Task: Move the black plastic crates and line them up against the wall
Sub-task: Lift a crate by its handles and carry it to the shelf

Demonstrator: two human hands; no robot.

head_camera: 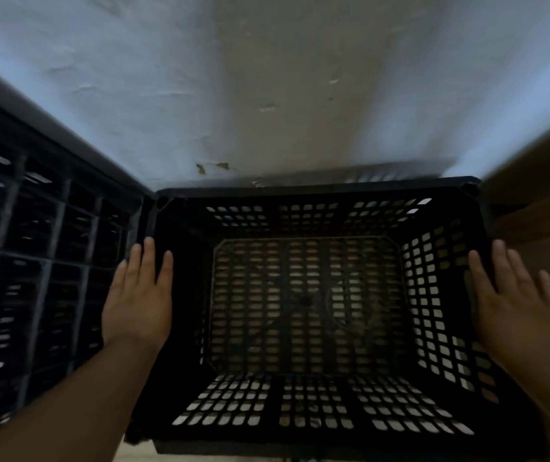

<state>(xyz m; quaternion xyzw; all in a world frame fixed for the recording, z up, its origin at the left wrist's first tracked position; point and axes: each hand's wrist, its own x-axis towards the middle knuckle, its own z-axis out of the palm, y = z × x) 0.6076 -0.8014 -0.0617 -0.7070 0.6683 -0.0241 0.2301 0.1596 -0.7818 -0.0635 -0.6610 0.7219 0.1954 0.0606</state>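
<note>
2 hands are seen, 1 at each side of 1 open-topped black crate [307, 328], which sits between them. The left hand [137, 295] is laid flat on the crate's left rim, fingers straight and close together. The right hand [520, 301] is laid against the right rim, fingers straight and slightly spread. Below the left forearm a strip of pale floor [137, 455] is glimpsed.

Just left of the left hand a second black crate [33, 261] is found, its gridded side close beside the first; whether they touch cannot be told. It is cut off by the left frame edge. That makes 2 crates in all.

Right of the right hand a brown surface [547, 208] is cut off by the frame edge, and what it is cannot be made out.

Beyond the fingertips the first crate's far rim is set close to the white wall [267, 95]; blur hides whether contact is made.
</note>
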